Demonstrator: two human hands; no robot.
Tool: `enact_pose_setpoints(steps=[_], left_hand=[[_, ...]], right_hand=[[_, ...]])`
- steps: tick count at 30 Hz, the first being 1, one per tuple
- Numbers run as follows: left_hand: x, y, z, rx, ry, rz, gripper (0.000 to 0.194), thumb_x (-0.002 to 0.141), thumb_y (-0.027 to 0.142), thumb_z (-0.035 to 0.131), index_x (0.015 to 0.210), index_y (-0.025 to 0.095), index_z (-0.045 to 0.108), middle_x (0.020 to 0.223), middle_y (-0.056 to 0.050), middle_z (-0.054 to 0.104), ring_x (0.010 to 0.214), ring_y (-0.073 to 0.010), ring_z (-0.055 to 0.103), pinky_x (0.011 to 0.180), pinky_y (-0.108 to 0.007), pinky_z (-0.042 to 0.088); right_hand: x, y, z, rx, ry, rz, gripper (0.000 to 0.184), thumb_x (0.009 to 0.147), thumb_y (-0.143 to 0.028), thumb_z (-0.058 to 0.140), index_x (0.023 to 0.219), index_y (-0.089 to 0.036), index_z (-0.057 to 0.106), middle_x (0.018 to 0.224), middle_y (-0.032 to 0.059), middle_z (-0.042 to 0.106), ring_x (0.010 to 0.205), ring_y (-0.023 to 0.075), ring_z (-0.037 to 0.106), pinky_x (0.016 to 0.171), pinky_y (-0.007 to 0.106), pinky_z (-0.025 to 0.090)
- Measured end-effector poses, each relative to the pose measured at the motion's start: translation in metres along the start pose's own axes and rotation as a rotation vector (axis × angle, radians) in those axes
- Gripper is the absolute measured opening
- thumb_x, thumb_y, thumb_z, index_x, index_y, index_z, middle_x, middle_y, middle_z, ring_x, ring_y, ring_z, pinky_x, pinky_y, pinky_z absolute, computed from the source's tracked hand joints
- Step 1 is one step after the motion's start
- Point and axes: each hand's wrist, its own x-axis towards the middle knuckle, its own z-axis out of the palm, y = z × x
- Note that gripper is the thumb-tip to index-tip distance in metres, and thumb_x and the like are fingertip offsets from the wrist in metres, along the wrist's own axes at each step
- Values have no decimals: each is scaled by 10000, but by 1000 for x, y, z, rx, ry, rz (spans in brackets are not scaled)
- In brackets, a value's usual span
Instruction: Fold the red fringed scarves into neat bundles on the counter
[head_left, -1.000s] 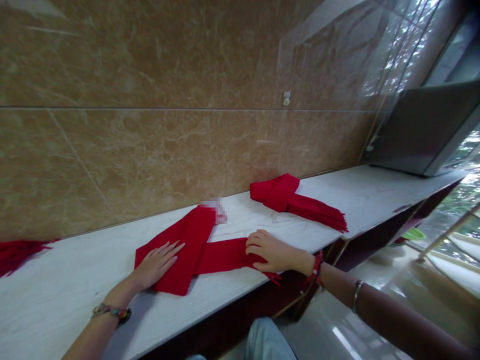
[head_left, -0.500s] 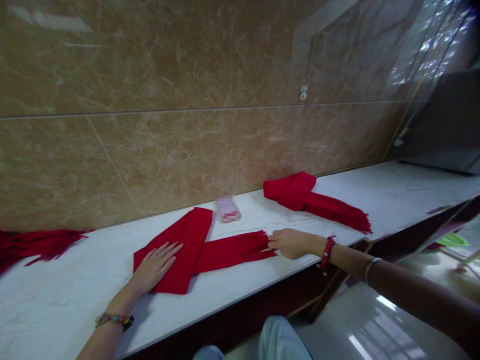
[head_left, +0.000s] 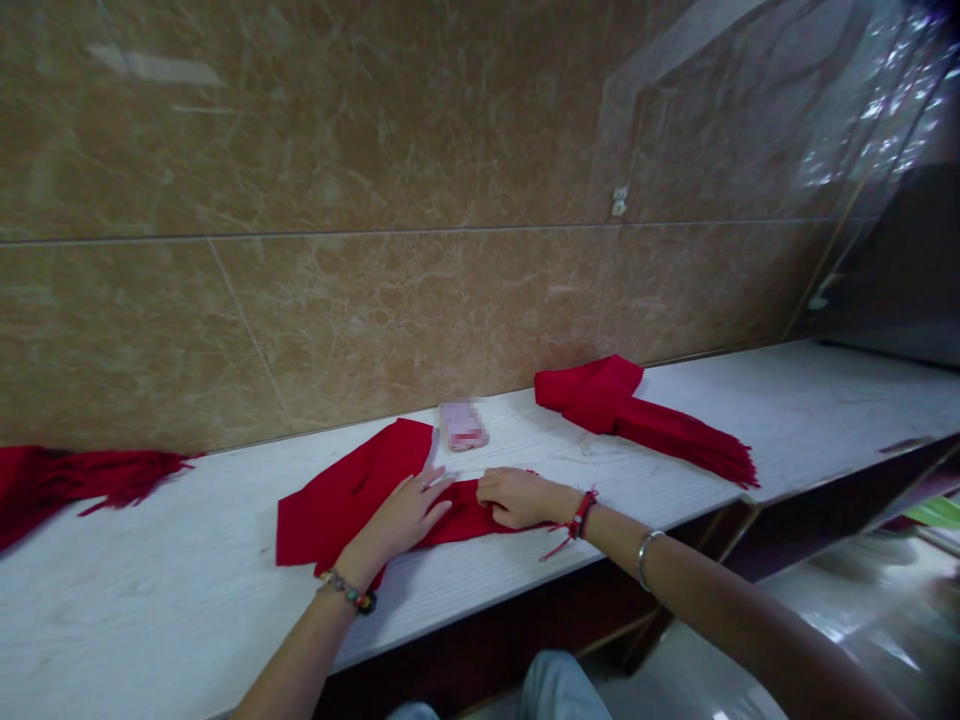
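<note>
A folded red scarf lies on the white counter in front of me, its fringed strip running to the right. My left hand rests flat over the spot where the folded part meets this strip, fingers apart. Farther along the strip is my right hand, its fingers curled down and closed on the cloth. The right hand covers much of the strip's end, so only bits of the fringe show.
Behind the scarf, a pale pink phone-like item, partly blurred, lies near the wall. A second folded red scarf is to the right, and a fringed red cloth to the left. The white counter meets a brown marble-patterned wall.
My left hand has slid right from the folded part to the start of the strip. My right hand has moved left from the fringe tips onto the strip.
</note>
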Motion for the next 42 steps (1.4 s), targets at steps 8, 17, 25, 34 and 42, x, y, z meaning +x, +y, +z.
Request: enact_pose_setpoints(steps=[8, 17, 25, 34, 42], left_hand=[[1, -1, 20, 74, -35, 18, 428, 895, 387, 278, 1295, 261, 360, 1357, -51, 370, 1242, -192, 329, 1021, -417, 238], [3, -1, 18, 33, -22, 20, 437, 890, 406, 287, 1287, 247, 376, 1336, -61, 402, 1223, -193, 359, 1016, -418, 244], [1, -1, 17, -4, -12, 24, 431, 889, 415, 285, 1284, 267, 374, 1326, -46, 420, 1212, -182, 373, 1019, -416, 232], [3, 0, 16, -13, -14, 11, 431, 885, 405, 299, 1277, 249, 390, 1316, -52, 433, 1199, -184, 388, 1012, -406, 243], [1, -2, 16, 17, -28, 34, 437, 893, 410, 274, 1296, 260, 353, 1332, -42, 412, 1209, -174, 373, 1018, -412, 233]], right_hand=[[-83, 43, -10, -15, -39, 201, 150, 688, -87, 424, 714, -163, 551, 732, 51, 554, 718, 160, 488, 688, 274, 388], [-6, 14, -9, 36, 130, 66, 160, 693, -85, 425, 757, -155, 555, 789, 62, 562, 778, 162, 480, 728, 268, 383], [-44, 48, 9, -52, -39, 184, 152, 694, -115, 422, 704, -161, 566, 750, 57, 587, 703, 156, 514, 667, 262, 380], [-36, 40, -7, -3, 210, 178, 186, 687, -70, 414, 760, -156, 562, 769, 61, 570, 795, 165, 488, 719, 263, 385], [-11, 41, 14, -62, 3, 141, 135, 689, -136, 430, 682, -162, 562, 726, 50, 589, 679, 154, 508, 645, 255, 375]])
